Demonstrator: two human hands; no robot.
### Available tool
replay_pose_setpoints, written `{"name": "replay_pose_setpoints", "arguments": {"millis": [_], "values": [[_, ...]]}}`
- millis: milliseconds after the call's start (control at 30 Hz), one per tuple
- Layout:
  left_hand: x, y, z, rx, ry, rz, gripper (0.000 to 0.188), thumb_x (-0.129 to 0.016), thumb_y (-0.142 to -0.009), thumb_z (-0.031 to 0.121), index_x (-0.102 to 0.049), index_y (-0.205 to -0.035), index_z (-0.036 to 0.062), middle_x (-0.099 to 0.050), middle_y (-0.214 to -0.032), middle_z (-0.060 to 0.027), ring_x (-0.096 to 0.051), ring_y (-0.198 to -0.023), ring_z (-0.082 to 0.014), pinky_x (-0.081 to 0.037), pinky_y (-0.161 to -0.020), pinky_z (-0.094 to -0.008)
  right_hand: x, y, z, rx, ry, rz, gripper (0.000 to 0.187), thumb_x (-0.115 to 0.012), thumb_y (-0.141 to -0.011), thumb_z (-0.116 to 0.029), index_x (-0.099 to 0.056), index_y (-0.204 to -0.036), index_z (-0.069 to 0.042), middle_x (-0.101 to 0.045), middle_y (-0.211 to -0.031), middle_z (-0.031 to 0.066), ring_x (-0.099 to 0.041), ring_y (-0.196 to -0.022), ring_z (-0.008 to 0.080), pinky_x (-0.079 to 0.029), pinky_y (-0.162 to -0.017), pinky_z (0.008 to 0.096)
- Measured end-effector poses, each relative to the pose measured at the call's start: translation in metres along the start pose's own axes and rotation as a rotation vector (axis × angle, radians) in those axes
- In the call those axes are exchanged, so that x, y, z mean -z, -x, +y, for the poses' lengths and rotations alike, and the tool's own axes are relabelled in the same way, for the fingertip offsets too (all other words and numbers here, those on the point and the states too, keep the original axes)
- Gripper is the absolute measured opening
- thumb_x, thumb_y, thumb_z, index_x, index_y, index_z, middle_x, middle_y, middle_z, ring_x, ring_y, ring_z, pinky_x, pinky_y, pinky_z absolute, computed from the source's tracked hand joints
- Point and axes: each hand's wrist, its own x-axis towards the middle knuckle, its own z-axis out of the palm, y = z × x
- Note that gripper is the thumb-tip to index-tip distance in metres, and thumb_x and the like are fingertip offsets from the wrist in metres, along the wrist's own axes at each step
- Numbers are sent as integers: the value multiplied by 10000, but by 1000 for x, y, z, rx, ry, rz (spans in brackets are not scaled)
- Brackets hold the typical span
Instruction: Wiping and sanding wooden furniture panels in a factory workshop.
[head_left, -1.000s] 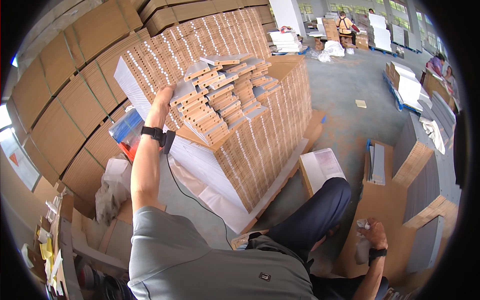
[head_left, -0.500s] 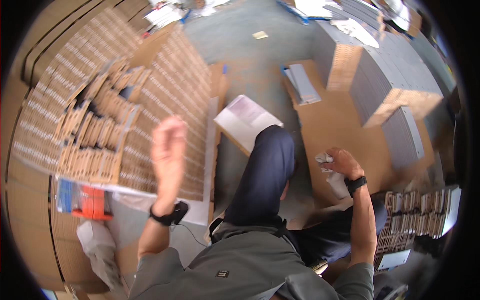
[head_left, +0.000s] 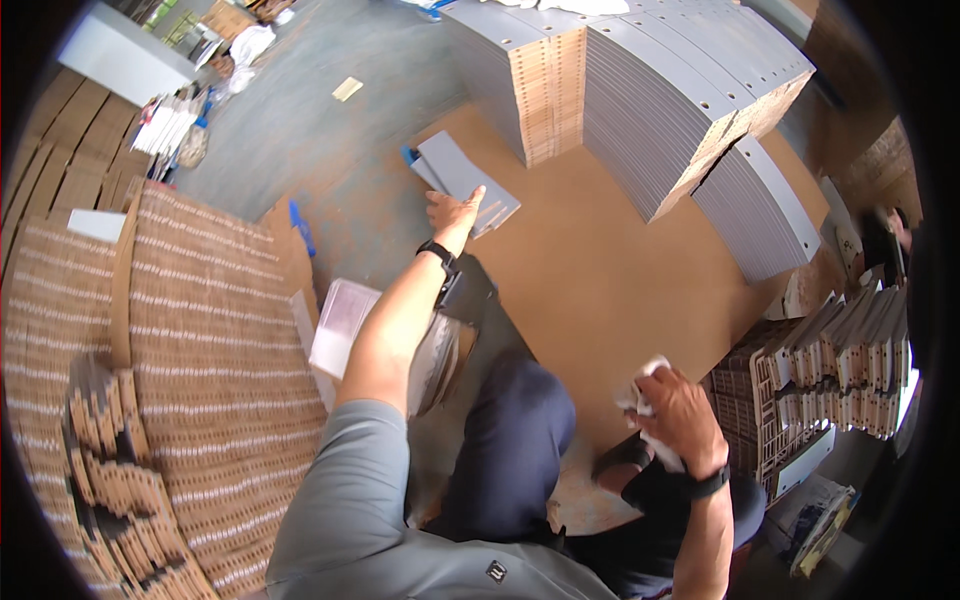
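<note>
My left hand (head_left: 455, 217) reaches forward over the near end of a few narrow grey panels (head_left: 458, 168) lying on a brown sheet (head_left: 600, 260). Its fingers and thumb are spread, with nothing between them; whether it touches the panels I cannot tell. Closer to my body, my right hand (head_left: 685, 420) is closed on a crumpled white cloth (head_left: 640, 392), which sticks out past the fingers. Both wrists carry dark bands.
Tall stacks of grey panels (head_left: 660, 110) stand ahead to the right, with a shorter stack (head_left: 755, 215) beside them. Rows of brown-edged boards (head_left: 215, 350) fill the left. A white box (head_left: 340, 318) sits by my left forearm. At right is a crate (head_left: 745, 405) beside upright panels.
The view has swung to the right. My left hand has gone from beside the brown-edged boards to the small grey panels. My right hand still grips the white cloth.
</note>
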Motion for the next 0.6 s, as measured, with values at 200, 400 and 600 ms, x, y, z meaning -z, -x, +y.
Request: {"name": "replay_pose_setpoints", "arguments": {"millis": [200,400,600], "values": [[-49,-32,27,149,-223,44,1328,-850,-764,567,-16,-1615,-18,-332,-1500,-297,-428,-1387,-439,-458,-1100,-579,3,-9,0,-76,-10,-71,356,-864,-756,-258,-680,-991,-65,-649,-965,116,-647,-1005,325,-557,-859,437],[-20,-55,-47,-171,137,151,1273,-913,-680,353,-120,-1563,-105,-414,-1460,-417,-464,-1366,-498,-442,-1150,-495,8,-22,7,7,-3,29,384,-851,-764,-278,-680,-1042,-73,-628,-966,125,-637,-979,340,-549,-832,447],[53,69,-15,-200,479,-394,1116,-829,-810,341,-153,-1577,-107,-405,-1516,-305,-508,-1337,-346,-482,-1076,-441,25,-19,16,-61,-209,552,429,-847,-768,-291,-653,-1040,-21,-623,-968,171,-609,-924,391,-523,-807,475]]}}
